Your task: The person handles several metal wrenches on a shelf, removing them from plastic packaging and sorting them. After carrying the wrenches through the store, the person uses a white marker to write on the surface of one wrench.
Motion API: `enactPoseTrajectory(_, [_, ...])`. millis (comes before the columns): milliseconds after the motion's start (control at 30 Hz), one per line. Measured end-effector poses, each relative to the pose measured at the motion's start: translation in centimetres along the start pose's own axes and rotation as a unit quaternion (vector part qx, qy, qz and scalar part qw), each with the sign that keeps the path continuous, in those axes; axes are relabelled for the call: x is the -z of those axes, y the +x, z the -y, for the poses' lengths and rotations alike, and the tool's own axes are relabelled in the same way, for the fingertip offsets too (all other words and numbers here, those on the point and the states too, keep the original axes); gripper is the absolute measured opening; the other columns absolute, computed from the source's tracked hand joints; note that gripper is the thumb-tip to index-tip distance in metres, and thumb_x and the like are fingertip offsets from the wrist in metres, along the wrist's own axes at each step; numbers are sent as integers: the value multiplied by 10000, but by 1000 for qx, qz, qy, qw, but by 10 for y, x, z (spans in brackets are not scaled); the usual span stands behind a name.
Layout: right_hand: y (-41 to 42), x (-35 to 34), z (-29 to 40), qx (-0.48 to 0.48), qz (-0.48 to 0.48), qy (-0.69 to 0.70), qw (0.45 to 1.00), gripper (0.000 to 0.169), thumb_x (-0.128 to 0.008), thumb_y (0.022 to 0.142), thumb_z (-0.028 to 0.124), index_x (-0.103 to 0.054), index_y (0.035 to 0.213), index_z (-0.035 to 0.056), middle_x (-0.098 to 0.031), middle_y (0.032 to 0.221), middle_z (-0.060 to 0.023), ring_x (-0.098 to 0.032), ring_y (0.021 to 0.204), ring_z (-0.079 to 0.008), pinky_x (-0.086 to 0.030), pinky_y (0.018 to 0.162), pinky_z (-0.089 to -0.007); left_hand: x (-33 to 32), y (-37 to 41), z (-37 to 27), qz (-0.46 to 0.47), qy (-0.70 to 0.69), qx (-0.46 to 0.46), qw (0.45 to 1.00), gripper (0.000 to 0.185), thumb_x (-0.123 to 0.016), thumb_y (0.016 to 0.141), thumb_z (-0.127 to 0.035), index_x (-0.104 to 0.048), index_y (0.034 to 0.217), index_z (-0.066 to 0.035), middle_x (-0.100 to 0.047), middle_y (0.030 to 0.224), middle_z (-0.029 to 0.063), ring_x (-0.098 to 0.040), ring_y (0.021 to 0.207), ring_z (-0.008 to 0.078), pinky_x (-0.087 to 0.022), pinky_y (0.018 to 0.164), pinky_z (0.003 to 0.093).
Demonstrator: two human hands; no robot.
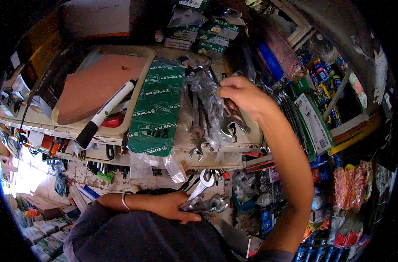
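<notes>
My left hand (174, 206), a metal bangle on its wrist, holds several open-end wrenches close to my body. One combination wrench (203, 185) stands up out of the bunch with its open jaw raised. Over the counter, my right hand (236, 95) has its fingers bent at crumpled clear plastic wrap (215, 121); whether they grip the plastic or a wrench under it is hidden. Around the plastic lie more wrenches, among them an open-end wrench (196, 152) at the counter's front edge and another wrench (231, 127) below my right hand.
Left of the wrenches lies a green printed tool pouch (159, 108). A marker (105, 113) rests across a tray (150, 59) with brown cardboard (100, 85). Green boxes (213, 37) are stacked behind. To the right stand a boxed tool (313, 122) and a framed case (347, 126) of small packets.
</notes>
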State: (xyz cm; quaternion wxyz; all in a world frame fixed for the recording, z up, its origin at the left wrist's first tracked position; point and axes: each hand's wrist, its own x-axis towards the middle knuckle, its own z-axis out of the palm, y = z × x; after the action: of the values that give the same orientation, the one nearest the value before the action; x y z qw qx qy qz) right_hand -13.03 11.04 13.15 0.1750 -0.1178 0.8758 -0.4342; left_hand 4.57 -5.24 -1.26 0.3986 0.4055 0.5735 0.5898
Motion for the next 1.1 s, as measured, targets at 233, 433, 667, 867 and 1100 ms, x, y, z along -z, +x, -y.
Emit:
enactPoseTrajectory(233, [-29, 5, -3, 76, -24, 111, 991, 165, -580, 764, 155, -451, 703, 72, -383, 565, 45, -380, 465, -41, -311, 406, -170, -6, 5, 15, -17, -36, 2, 999, 367, -527, 822, -332, -533, 598, -41, -516, 497, 2, -499, 486, 78, -385, 460, 237])
enactPoseTrajectory(433, [-83, 1, 13, 94, -62, 131, 985, 160, -571, 766, 179, -506, 835, 51, -450, 614, 47, -374, 493, -16, -290, 418, -158, -11, 22, 7, -125, -94, -63, 986, 266, -503, 843, -281, -512, 794, -19, -553, 590, 12, -490, 494, 66, -388, 454, 220])
enactPoseTrajectory(667, [-142, -17, 2, 117, -113, 181, 970, 173, -574, 778, 179, -460, 836, 62, -463, 684, 46, -384, 577, -7, -305, 484, -159, -13, 52, -32, -254, -233, -181, 921, 320, -430, 877, -226, -417, 1111, -8, -555, 900, 108, -512, 528, 99, -382, 430, 218])
enactPoseTrajectory(867, [-158, -28, -13, 124, -170, 235, 949, 167, -567, 782, 165, -456, 844, 56, -434, 664, 49, -384, 576, -12, -304, 468, -163, -26, 61, -52, -274, -231, -208, 910, 369, -466, 854, -129, -378, 1188, 1, -547, 836, 72, -501, 525, 90, -386, 423, 210])
enactPoseTrajectory(1100, [-180, -33, -9, 107, -185, 228, 950, 166, -561, 783, 130, -436, 858, 50, -441, 646, 30, -394, 533, -13, -314, 435, -162, -34, 71, -49, -360, -165, -198, 897, 322, -528, 812, -79, -453, 1107, 26, -561, 820, 47, -506, 597, 74, -431, 471, 215])
